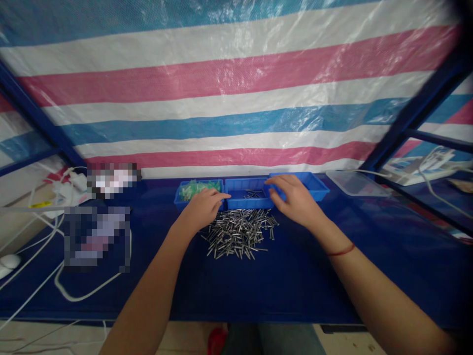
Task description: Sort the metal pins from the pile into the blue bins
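Note:
Three blue plastic bins stand in a row at the back of the table. My left hand [205,203] is over the front edge of the left bin [179,201], its index finger stretched toward the middle bin. Green plastic pieces that look like wall plugs [192,189] fill that left bin. A few thin metal screws or nails [253,194] lie in the middle bin [236,203]. My right hand [291,197] is at the border of the middle and right bins [314,183], thumb and fingers apart. A heap of silver screws or nails [238,231] lies in front of the bins.
A clear plastic lid or tray [356,183] lies right of the bins. White cables [74,296] and a mouse [9,265] are at the left, near blurred-out items. Blue frame posts [417,103] and a striped plastic sheet [221,88] enclose the blue table [266,286].

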### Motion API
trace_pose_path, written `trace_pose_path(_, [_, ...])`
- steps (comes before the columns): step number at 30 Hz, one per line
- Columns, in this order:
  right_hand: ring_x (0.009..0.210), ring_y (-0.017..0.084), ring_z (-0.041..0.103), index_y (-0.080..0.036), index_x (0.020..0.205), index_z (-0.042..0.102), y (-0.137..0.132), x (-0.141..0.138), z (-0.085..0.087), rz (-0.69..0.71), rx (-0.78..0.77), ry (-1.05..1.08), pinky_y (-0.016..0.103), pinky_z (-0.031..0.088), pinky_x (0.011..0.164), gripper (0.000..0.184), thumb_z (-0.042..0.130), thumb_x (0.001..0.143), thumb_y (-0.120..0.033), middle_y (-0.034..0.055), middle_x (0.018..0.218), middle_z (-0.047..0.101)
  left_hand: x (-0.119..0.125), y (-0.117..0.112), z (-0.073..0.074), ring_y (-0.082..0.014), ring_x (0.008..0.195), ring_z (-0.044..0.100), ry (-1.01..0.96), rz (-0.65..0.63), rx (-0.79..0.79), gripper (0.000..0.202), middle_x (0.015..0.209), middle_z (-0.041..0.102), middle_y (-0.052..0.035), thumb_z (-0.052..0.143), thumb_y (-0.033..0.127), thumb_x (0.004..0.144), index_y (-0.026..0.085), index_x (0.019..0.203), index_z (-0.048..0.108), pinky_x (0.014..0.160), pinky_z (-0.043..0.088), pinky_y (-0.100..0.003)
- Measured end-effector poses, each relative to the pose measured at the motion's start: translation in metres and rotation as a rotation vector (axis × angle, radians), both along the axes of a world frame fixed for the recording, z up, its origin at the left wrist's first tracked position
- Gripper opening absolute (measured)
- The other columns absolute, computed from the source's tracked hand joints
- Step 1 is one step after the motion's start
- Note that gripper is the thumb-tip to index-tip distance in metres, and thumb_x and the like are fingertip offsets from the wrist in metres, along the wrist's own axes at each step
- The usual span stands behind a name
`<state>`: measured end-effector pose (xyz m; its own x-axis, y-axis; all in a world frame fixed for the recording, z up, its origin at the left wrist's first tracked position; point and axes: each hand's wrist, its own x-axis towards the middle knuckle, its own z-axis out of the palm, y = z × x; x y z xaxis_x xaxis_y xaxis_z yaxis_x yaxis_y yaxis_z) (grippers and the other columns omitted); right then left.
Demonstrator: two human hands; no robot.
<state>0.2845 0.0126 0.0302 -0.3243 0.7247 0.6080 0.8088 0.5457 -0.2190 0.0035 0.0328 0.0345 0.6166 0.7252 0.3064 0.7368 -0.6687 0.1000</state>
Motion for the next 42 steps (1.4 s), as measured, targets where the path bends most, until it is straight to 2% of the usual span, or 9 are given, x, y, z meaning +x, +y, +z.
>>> trace_pose_path(3, [0.107, 0.026, 0.057, -0.014, 0.113, 0.061, 0.007, 0.029, -0.003, -0.146, -0.125, -0.098, 0.039, 0.040, 0.097, 0.033, 0.051, 0.082, -0.023, 0.0118, 0.113, 0.065, 0.003, -0.004, 0.000, -0.0205, 0.093, 0.055, 0.010, 0.017, 0.021, 0.036, 0.099, 0.061, -0.0064, 0.042, 0.023, 0.094, 0.028, 0.127, 0.056, 0.085, 0.044, -0.036])
trace_pose_path(8, [0.095, 0.028, 0.065, -0.010, 0.107, 0.065, 0.017, 0.051, -0.020, -0.173, -0.247, -0.194, 0.039, 0.045, 0.089, 0.033, 0.056, 0.079, -0.027, 0.0151, 0.102, 0.071, 0.014, -0.007, -0.006, -0.0216, 0.090, 0.052, 0.046, 0.115, 0.085, 0.033, 0.097, 0.058, -0.0047, 0.045, 0.044, 0.094, 0.033, 0.120, 0.060, 0.079, 0.039, -0.035])
trace_pose_path(12, [0.088, 0.025, 0.067, -0.014, 0.098, 0.069, 0.015, 0.044, -0.020, -0.179, -0.288, -0.219, 0.038, 0.046, 0.086, 0.025, 0.050, 0.084, -0.022, 0.0128, 0.096, 0.072, 0.017, -0.005, -0.009, -0.0208, 0.090, 0.050, 0.052, 0.143, 0.104, 0.027, 0.094, 0.058, -0.0034, 0.045, 0.040, 0.095, 0.031, 0.110, 0.065, 0.077, 0.036, -0.033])
trace_pose_path(19, [0.077, 0.022, 0.067, -0.017, 0.087, 0.071, 0.007, 0.040, -0.012, -0.129, -0.304, -0.226, 0.031, 0.048, 0.072, 0.021, 0.051, 0.082, -0.019, 0.0082, 0.084, 0.073, 0.015, -0.004, -0.009, -0.0211, 0.091, 0.050, 0.059, 0.145, 0.122, 0.028, 0.095, 0.058, -0.0033, 0.043, 0.039, 0.095, 0.031, 0.111, 0.065, 0.077, 0.035, -0.033])
trace_pose_path(25, [0.098, 0.026, 0.062, -0.017, 0.106, 0.067, -0.004, 0.035, 0.004, -0.070, -0.219, -0.194, 0.039, 0.045, 0.089, 0.030, 0.058, 0.078, -0.022, 0.0119, 0.106, 0.068, 0.016, -0.008, -0.009, -0.0217, 0.094, 0.050, 0.020, 0.119, 0.174, 0.031, 0.103, 0.055, -0.0061, 0.045, 0.038, 0.094, 0.029, 0.119, 0.060, 0.079, 0.040, -0.034])
trace_pose_path(29, [0.077, 0.019, 0.064, -0.023, 0.088, 0.068, -0.021, 0.019, 0.011, 0.127, -0.394, -0.195, 0.030, 0.047, 0.071, 0.016, 0.056, 0.079, -0.018, 0.0038, 0.084, 0.070, 0.024, -0.015, -0.005, -0.0251, 0.103, 0.048, -0.033, 0.101, 0.256, 0.033, 0.117, 0.051, -0.0092, 0.051, 0.035, 0.091, 0.026, 0.121, 0.058, 0.087, 0.041, -0.040])
trace_pose_path(32, [0.060, 0.016, 0.061, -0.022, 0.073, 0.065, -0.026, 0.008, 0.003, 0.110, -0.521, -0.219, 0.027, 0.042, 0.057, 0.004, 0.062, 0.076, -0.020, 0.0012, 0.066, 0.066, 0.031, -0.020, -0.004, -0.0264, 0.107, 0.047, -0.076, 0.084, 0.253, 0.034, 0.122, 0.050, -0.0102, 0.052, 0.034, 0.090, 0.024, 0.122, 0.058, 0.090, 0.041, -0.042])
trace_pose_path(36, [0.057, 0.016, 0.061, -0.021, 0.068, 0.063, -0.024, 0.005, -0.006, 0.070, -0.518, -0.214, 0.026, 0.037, 0.053, 0.015, 0.056, 0.073, -0.009, 0.0021, 0.062, 0.066, 0.039, -0.026, -0.007, -0.0258, 0.110, 0.047, -0.143, 0.014, 0.209, 0.027, 0.120, 0.054, -0.0081, 0.052, 0.031, 0.090, 0.025, 0.115, 0.062, 0.092, 0.040, -0.043])
trace_pose_path(42, [0.055, 0.014, 0.059, -0.021, 0.077, 0.063, -0.027, 0.011, 0.009, 0.076, -0.487, -0.055, 0.026, 0.042, 0.054, 0.017, 0.052, 0.072, -0.008, -0.0005, 0.064, 0.065, 0.051, -0.037, -0.006, -0.0213, 0.100, 0.054, -0.395, -0.042, 0.110, 0.020, 0.104, 0.063, -0.0066, 0.053, 0.027, 0.090, 0.022, 0.105, 0.065, 0.090, 0.043, -0.039])
